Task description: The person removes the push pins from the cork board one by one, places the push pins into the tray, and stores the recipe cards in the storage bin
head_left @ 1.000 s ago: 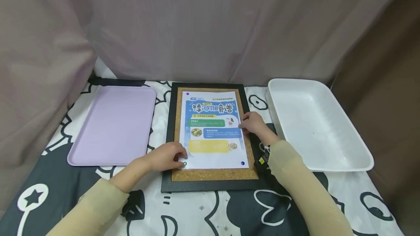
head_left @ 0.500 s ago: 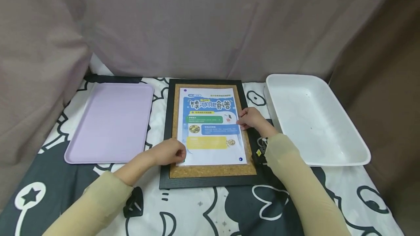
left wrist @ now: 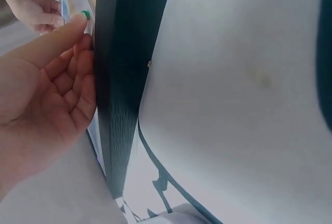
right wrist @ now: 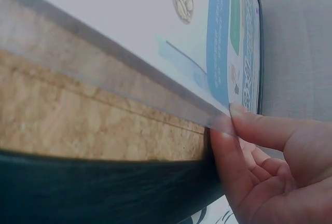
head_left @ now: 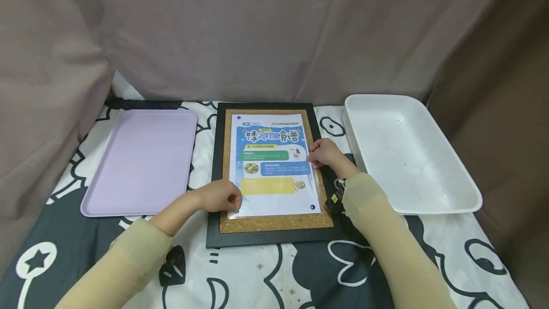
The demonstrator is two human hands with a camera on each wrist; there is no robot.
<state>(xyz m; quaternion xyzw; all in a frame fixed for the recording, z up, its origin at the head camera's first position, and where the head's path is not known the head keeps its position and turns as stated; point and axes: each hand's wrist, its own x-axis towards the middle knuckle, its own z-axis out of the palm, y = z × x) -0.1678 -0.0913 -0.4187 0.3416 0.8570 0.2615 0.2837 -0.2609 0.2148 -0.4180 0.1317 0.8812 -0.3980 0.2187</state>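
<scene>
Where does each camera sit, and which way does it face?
Head: worn there, looking forward and down at the corkboard; left hand, right hand and sleeves show.
Left wrist: worn there, watching that hand at a green pin; right hand beyond.
Right wrist: worn there, watching that hand pinch the poster.
Both wrist views share the right hand.

Left fingers (left wrist: 84,68) drawn together at green pin (left wrist: 86,14).

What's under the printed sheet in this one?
Brown cork board, bordered by a black frame, shows around the sheet and through its clear edge. Whatever lies beneath the printed area can't be seen.
</scene>
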